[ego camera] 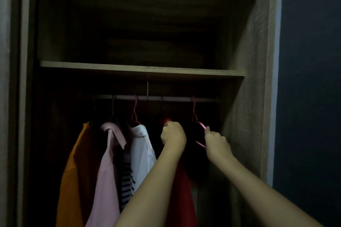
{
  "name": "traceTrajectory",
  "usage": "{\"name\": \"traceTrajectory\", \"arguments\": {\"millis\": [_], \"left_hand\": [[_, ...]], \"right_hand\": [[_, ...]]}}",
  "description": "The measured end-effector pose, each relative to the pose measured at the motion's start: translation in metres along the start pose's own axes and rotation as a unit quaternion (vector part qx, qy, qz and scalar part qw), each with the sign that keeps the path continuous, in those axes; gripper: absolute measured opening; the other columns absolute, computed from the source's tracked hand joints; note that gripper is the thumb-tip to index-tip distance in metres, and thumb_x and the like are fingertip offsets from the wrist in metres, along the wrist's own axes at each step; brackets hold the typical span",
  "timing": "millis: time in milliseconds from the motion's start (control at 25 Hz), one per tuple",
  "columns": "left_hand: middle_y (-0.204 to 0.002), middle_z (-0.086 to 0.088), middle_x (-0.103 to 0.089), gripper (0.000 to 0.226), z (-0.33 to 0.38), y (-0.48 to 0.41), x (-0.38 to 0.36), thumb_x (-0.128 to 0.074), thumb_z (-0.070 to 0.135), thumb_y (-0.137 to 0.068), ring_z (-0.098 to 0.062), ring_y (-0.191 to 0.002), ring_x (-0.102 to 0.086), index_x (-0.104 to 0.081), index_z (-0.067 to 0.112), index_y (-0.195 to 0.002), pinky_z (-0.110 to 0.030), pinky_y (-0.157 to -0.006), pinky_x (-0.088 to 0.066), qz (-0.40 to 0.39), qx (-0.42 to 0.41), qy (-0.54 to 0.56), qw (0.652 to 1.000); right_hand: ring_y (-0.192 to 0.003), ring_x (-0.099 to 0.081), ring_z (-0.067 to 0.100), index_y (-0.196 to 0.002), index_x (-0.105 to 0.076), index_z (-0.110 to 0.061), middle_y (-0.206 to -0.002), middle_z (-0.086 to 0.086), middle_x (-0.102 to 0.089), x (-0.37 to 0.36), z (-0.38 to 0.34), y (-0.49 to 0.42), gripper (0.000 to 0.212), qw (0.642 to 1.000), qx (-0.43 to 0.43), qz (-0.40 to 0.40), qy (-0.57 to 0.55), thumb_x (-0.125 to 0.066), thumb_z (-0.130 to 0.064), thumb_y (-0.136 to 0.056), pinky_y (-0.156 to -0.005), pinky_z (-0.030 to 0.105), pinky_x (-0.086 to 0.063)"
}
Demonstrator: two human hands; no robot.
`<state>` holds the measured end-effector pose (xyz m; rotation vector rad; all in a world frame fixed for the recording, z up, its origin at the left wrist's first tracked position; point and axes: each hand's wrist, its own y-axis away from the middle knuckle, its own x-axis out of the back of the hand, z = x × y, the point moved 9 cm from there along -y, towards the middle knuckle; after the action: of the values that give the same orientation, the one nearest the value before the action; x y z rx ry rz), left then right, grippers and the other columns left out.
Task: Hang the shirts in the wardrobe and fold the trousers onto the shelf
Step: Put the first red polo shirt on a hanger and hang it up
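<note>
Inside the dark wardrobe a rail carries several hanging shirts: an orange one at the left, then a pink one, a striped one, a white one and a red one. My left hand is closed on the red shirt at its top, near the hanger. My right hand grips a pink empty hanger that hooks on the rail at the right end.
A wooden shelf runs across above the rail, dark behind it. The wardrobe's right side panel stands close to my right hand. A dark blue wall lies to the right, a door frame to the left.
</note>
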<state>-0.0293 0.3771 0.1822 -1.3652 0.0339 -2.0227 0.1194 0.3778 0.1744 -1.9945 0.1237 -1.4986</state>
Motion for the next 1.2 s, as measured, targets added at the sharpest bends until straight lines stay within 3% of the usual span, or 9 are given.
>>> {"name": "traceTrajectory", "arguments": {"millis": [80, 200, 320, 440, 520, 640, 760, 880, 1200], "left_hand": [[-0.141, -0.020, -0.042, 0.045, -0.003, 0.001, -0.004, -0.045, 0.007, -0.093, -0.034, -0.123, -0.048, -0.039, -0.005, -0.136, -0.040, -0.091, -0.047, -0.020, 0.016, 0.039, 0.999], [-0.145, -0.018, -0.037, 0.079, -0.006, 0.010, -0.008, -0.051, 0.014, -0.092, -0.035, -0.130, -0.040, 0.003, -0.002, -0.147, -0.038, -0.099, -0.040, -0.054, 0.025, 0.076, 0.995], [-0.144, -0.017, -0.039, 0.082, -0.015, 0.019, -0.010, -0.048, 0.008, -0.093, -0.034, -0.129, -0.040, 0.014, 0.002, -0.146, -0.040, -0.099, -0.039, -0.046, 0.031, 0.054, 0.997], [-0.143, -0.019, -0.039, 0.074, -0.016, 0.032, -0.007, -0.044, 0.028, -0.097, -0.036, -0.129, -0.040, 0.003, 0.005, -0.149, -0.043, -0.100, -0.036, -0.064, 0.003, 0.059, 0.996], [-0.132, -0.023, -0.050, 0.059, -0.025, 0.041, 0.018, -0.037, 0.034, -0.099, -0.040, -0.122, -0.047, -0.020, 0.003, -0.146, -0.042, -0.095, -0.038, 0.014, -0.023, 0.084, 0.996], [-0.107, -0.019, -0.067, 0.034, -0.079, 0.077, 0.065, -0.042, 0.023, -0.096, -0.040, -0.103, -0.059, -0.057, 0.010, -0.123, -0.039, -0.081, -0.043, 0.193, -0.033, 0.146, 0.970], [-0.102, -0.017, -0.070, 0.031, -0.164, 0.117, 0.082, -0.047, 0.020, -0.092, -0.038, -0.098, -0.062, -0.063, 0.015, -0.117, -0.039, -0.081, -0.046, 0.238, 0.019, 0.152, 0.959], [-0.111, -0.017, -0.068, 0.033, -0.271, 0.160, 0.087, -0.046, 0.022, -0.094, -0.036, -0.104, -0.061, -0.059, 0.012, -0.123, -0.041, -0.087, -0.045, 0.233, 0.103, 0.074, 0.964], [-0.145, -0.018, -0.040, 0.063, -0.578, 0.341, 0.151, -0.036, 0.043, -0.093, -0.031, -0.136, -0.036, -0.036, 0.003, -0.141, -0.037, -0.108, -0.031, 0.154, 0.270, -0.107, 0.944]], "right_hand": [[-0.117, -0.054, 0.032, -0.148, -0.013, -0.003, -0.131, 0.016, -0.051, -0.003, 0.000, 0.001, 0.059, 1.000, 0.001, -0.009, 0.008, -0.039, 0.000, -0.094, -0.089, 0.037, -0.045], [-0.114, -0.055, 0.033, -0.148, -0.013, -0.002, -0.129, 0.017, -0.051, -0.010, 0.001, 0.000, 0.062, 1.000, 0.005, -0.018, 0.005, -0.040, 0.004, -0.092, -0.088, 0.036, -0.046], [-0.115, -0.055, 0.032, -0.148, -0.012, -0.003, -0.131, 0.017, -0.049, -0.017, 0.002, 0.002, 0.063, 0.999, 0.001, -0.038, -0.018, -0.042, 0.002, -0.093, -0.089, 0.035, -0.046], [-0.126, -0.044, 0.031, -0.148, -0.012, -0.004, -0.146, 0.018, -0.034, -0.014, -0.001, 0.007, 0.067, 1.000, 0.002, 0.003, -0.021, -0.050, -0.011, -0.093, -0.099, 0.036, -0.041], [-0.125, -0.047, 0.034, -0.143, -0.029, 0.001, -0.142, 0.021, -0.041, -0.002, -0.019, 0.015, 0.067, 0.993, 0.060, 0.096, -0.014, -0.061, -0.009, -0.084, -0.102, 0.038, -0.040], [-0.109, -0.060, 0.031, -0.125, -0.055, 0.001, -0.120, 0.017, -0.062, 0.001, -0.063, 0.036, 0.055, 0.964, 0.167, 0.193, -0.077, -0.066, -0.005, -0.071, -0.094, 0.037, -0.049], [-0.103, -0.062, 0.027, -0.121, -0.058, -0.001, -0.115, 0.013, -0.065, -0.027, -0.134, 0.068, 0.048, 0.943, 0.256, 0.152, -0.149, -0.045, -0.014, -0.076, -0.091, 0.030, -0.049], [-0.102, -0.062, 0.030, -0.119, -0.058, 0.001, -0.114, 0.016, -0.065, -0.075, -0.226, 0.115, 0.051, 0.925, 0.329, 0.062, -0.182, -0.038, -0.014, -0.075, -0.095, 0.028, -0.038], [-0.134, -0.035, 0.024, -0.140, -0.039, -0.008, -0.144, 0.008, -0.042, -0.156, -0.484, 0.293, 0.053, 0.843, 0.459, -0.148, -0.240, -0.049, -0.032, -0.093, -0.110, 0.031, -0.030]]}}
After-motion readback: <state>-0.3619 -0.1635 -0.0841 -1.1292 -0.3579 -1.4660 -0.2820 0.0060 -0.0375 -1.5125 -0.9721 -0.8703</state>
